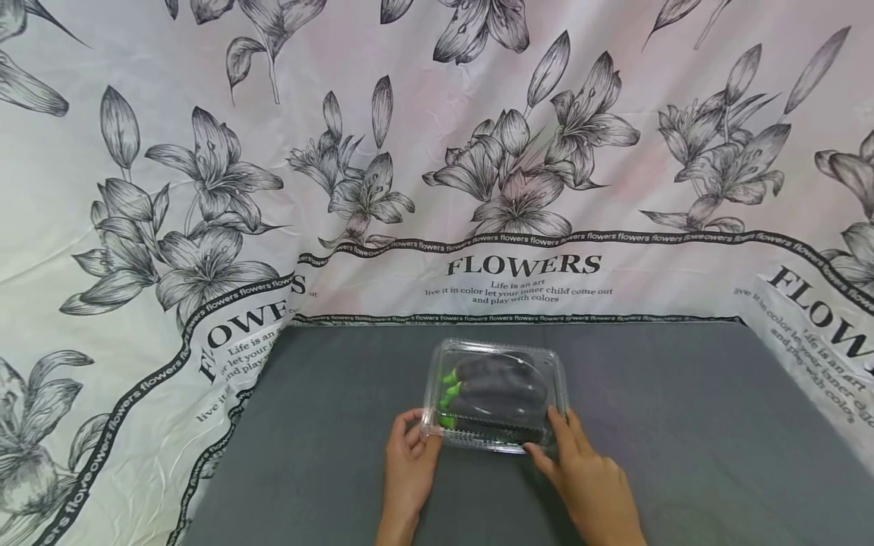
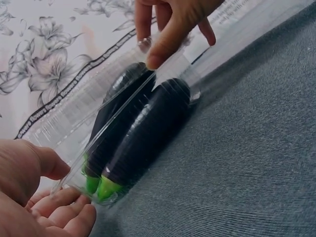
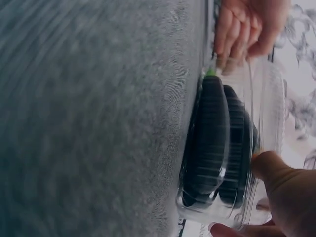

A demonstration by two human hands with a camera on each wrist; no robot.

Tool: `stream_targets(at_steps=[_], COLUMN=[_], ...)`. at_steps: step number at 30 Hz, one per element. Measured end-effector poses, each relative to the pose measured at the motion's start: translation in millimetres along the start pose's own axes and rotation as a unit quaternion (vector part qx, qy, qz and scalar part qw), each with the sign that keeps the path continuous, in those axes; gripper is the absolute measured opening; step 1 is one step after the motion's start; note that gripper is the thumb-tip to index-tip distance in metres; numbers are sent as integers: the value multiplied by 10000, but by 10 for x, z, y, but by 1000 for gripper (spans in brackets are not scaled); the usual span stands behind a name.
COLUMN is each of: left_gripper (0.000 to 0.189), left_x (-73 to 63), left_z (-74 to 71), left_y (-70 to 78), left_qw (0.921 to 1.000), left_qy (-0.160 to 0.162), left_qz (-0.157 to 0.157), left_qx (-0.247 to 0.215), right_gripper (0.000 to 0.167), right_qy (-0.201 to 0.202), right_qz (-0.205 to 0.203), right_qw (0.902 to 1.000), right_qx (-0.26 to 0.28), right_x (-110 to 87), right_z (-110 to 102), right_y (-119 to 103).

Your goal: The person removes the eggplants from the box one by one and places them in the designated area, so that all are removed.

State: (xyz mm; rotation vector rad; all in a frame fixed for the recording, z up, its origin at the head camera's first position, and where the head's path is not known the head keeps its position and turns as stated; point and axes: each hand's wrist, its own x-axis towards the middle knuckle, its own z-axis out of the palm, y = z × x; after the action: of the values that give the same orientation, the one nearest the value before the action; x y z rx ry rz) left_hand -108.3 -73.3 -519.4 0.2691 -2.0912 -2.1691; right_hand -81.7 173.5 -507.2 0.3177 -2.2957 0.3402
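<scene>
Lengthwise left to right, the clear plastic clamshell [image 1: 478, 440] of eggplants [image 1: 501, 393] lies on the gray cloth [image 1: 321, 425] between left hand [image 1: 410, 464] and right hand [image 1: 589, 476], which pinch its near-left and near-right corners.

In the head view, the counter [image 1: 328, 425] is spread across the lower frame and is bordered behind and at both sides by the hanging cloth [image 1: 382, 292]. At lower centre, the container [image 1: 501, 346] is set over the counter; the eggplants [image 1: 498, 402] are enclosed in it side by side, with their stem ends [image 1: 449, 394] turned left. Its near left corner is held by the fingers of the left hand [image 1: 411, 464], its near right corner by those of the right hand [image 1: 589, 474]. In the right wrist view, the left of the frame is taken up by the counter, and the container is placed at right.
</scene>
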Motion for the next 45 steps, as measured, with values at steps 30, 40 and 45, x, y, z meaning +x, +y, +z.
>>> stream_targets(at_steps=[30,40,45], left_gripper=[54,59,59], left_x=[-52,-87,-72], left_z=[19,14,15], left_y=[-24,-35,-33], left_qw=[9998,9996,9994], left_qy=[-79,-132,-123], left_qz=[118,57,7], left_qx=[118,259,325], right_gripper=[73,54,57], right_qy=[-1137,-328,-366], right_qz=[290,193,317], right_qw=[9930,9992,9986], right_qx=[-146,105,229], right_x=[68,153,216], right_z=[-158,-185,-245], right_y=[-15,52,88])
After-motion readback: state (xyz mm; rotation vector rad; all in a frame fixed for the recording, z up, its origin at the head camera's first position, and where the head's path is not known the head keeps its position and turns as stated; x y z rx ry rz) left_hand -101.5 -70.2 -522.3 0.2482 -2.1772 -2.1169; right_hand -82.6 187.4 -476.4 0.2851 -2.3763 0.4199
